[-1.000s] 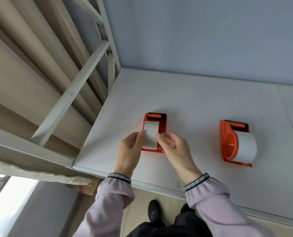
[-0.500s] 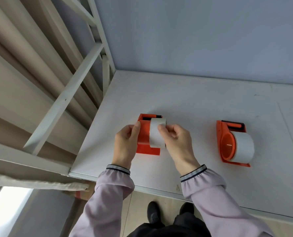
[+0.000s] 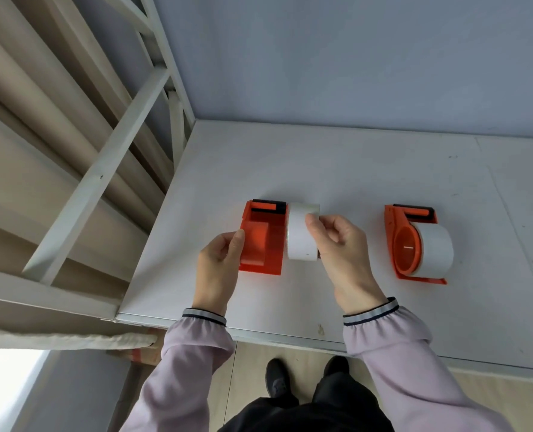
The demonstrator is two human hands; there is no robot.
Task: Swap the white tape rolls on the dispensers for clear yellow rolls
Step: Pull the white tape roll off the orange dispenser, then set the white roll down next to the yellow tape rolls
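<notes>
- A white tape roll [image 3: 301, 233] is sitting in the right hand [image 3: 340, 244], pinched between thumb and fingers, just right of the left orange dispenser [image 3: 263, 241] and off its hub.
- The left hand [image 3: 220, 263] is gripping that dispenser's left edge, pressing it against the worktop [image 3: 352, 169].
- Well to the right, a second orange dispenser [image 3: 414, 244] is lying with its own white roll [image 3: 436, 247] mounted.
- Beyond the worktop's left edge, a white metal frame [image 3: 103, 169] is standing.

No readable text, label, brand or number on anything in view
</notes>
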